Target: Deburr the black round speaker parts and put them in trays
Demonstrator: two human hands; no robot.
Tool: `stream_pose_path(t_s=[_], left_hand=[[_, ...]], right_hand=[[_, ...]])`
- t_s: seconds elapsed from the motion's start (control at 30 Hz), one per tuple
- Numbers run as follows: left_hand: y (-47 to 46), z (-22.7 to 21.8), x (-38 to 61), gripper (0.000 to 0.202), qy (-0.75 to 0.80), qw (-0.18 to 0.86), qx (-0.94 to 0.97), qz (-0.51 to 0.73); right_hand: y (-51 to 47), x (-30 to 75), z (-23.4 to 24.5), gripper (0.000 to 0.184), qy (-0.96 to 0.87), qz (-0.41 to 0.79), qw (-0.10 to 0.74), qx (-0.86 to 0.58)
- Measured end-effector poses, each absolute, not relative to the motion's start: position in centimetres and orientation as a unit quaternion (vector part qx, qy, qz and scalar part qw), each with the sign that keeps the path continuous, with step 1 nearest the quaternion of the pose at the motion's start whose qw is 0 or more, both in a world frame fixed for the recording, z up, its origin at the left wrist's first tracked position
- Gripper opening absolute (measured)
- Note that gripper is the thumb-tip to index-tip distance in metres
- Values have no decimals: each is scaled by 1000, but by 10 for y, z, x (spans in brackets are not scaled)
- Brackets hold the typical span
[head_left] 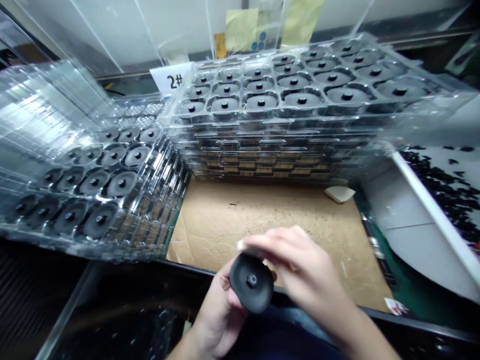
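Observation:
A round black disc with a small centre stud [251, 282] is held low in the middle of the view. My left hand [219, 312] comes up from below and grips it from underneath. Above the disc, my right hand [300, 272] reaches over it with its fingers curled on the disc's upper edge. Both hands hover over the near edge of a brown cardboard sheet [262, 215]. Clear plastic trays full of the same black discs sit to the left [93, 190] and behind [300, 95].
The rear trays form a tall stack [270, 160] with a "2#" label [173, 80] behind it. A white bin of small black parts [446, 185] stands at right. Yellow notes [242, 29] hang on the back wall. A dark table edge [112, 280] runs along the front.

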State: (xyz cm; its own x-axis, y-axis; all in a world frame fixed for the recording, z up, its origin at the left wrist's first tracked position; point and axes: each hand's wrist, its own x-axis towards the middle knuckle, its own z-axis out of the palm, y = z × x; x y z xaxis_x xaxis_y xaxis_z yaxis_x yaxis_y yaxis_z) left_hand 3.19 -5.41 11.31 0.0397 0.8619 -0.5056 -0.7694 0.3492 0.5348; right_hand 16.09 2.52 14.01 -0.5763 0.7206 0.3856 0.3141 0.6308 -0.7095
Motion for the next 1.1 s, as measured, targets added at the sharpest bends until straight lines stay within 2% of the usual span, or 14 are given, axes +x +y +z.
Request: stream_pose_path(t_s=[0.1, 0.2, 0.27, 0.37, 0.47, 0.57, 0.63, 0.73, 0.8, 0.87, 0.93, 1.03, 1.1], left_hand=[[-54, 110, 30, 61, 338, 726, 6, 599], [-54, 105, 29, 62, 310, 732, -15, 606], [-53, 104, 30, 61, 309, 735, -22, 604], [-49, 105, 34, 60, 319, 733, -22, 601], [-48, 107, 38, 63, 339, 725, -19, 599], [-49, 108, 39, 60, 347, 733, -15, 585], [-49, 108, 37, 54, 357, 737, -13, 574], [-46, 112, 35, 50, 379, 720, -24, 581], [-44, 115, 37, 40, 385, 722, -27, 574], [-42, 117, 38, 33, 384, 730, -27, 565], [-42, 117, 36, 40, 371, 737, -26, 565], [-44, 113, 28, 57, 333, 751, -24, 569], [-45, 112, 25, 52, 308, 758, -23, 575]], right_hand=[[32, 182, 102, 22, -794, 339, 273, -424], [20, 194, 61, 22, -794, 355, 246, -427], [12, 198, 50, 21, -799, 357, 242, -419], [10, 198, 73, 20, -782, 352, 251, -448], [10, 187, 122, 20, -737, 313, 336, -496], [4, 170, 155, 28, -792, 264, 393, -386], [0, 163, 160, 31, -837, 272, 357, -312], [2, 157, 157, 26, -856, 318, 272, -304], [6, 153, 155, 24, -845, 300, 292, -332], [9, 150, 156, 24, -830, 263, 350, -345], [10, 152, 157, 24, -830, 270, 365, -324], [9, 171, 159, 25, -857, 324, 272, -294], [11, 186, 158, 25, -864, 324, 225, -312]])
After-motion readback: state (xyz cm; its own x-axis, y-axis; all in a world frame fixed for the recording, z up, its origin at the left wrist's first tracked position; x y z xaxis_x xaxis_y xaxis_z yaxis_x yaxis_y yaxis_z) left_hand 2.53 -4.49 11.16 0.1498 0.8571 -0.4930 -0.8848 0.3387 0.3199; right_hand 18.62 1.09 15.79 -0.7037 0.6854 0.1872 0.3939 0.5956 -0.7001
